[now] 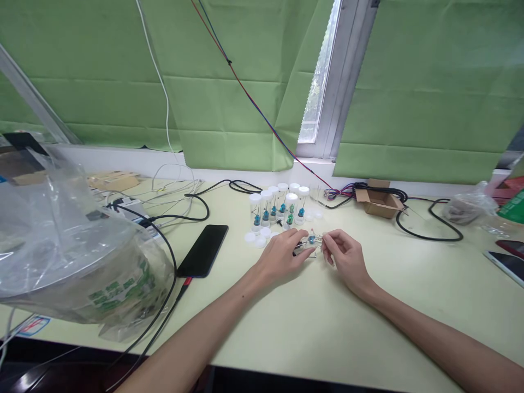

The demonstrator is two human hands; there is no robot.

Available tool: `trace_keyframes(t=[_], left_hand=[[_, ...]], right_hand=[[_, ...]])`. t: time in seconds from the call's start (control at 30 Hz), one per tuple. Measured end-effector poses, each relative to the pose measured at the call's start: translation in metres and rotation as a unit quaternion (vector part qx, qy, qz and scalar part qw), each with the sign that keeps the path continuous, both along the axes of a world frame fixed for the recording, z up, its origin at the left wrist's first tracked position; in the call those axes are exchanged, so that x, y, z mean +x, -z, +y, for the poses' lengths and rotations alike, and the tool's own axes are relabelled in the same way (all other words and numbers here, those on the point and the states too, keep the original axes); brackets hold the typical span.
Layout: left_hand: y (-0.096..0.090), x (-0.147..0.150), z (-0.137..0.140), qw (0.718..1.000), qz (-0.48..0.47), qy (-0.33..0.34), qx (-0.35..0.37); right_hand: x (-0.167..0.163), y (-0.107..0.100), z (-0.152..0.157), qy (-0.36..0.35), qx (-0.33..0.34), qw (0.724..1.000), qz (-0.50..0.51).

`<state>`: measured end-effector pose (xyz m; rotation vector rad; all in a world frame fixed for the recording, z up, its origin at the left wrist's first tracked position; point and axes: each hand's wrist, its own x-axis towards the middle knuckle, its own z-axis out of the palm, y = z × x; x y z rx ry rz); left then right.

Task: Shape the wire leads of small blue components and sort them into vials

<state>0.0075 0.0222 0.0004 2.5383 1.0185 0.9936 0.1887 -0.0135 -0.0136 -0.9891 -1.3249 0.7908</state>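
A small blue part with thin metal wires (311, 239) sits between my two hands, just above the table. My left hand (282, 252) curls around its left side, with thumb and fingers bent toward a dark, thin piece whose kind is too small to tell. On the other side, my right hand (346, 259) pinches the wire ends between thumb and fingertips. Right behind the hands stand several clear tubes with white caps (266, 204), holding similar blue or green parts on wires. Loose white caps (261, 240) lie in front of the tubes.
Left of my forearm lie a black phone (203, 251) and a black cable (174, 256). A large plastic-wrapped container (94, 262) takes up the left side. An open cardboard box (380, 206) stands behind at right, near a looped black cable (444, 238) and another phone (507, 266).
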Motion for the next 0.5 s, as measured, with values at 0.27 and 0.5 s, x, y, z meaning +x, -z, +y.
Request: trace_keyframes(t=[0.27,0.5], left_hand=[[0.0006,0.0005,-0.0007,1.0,0.01,-0.006,0.0],[0.0003,0.0,-0.0017,1.0,0.009,-0.005,-0.002]], right_hand=[[0.0004,-0.0008,-0.0006,-0.006,-0.003,1.0,-0.002],[0.0005,-0.0002,-0.0009,-0.015,-0.011,1.0,-0.007]])
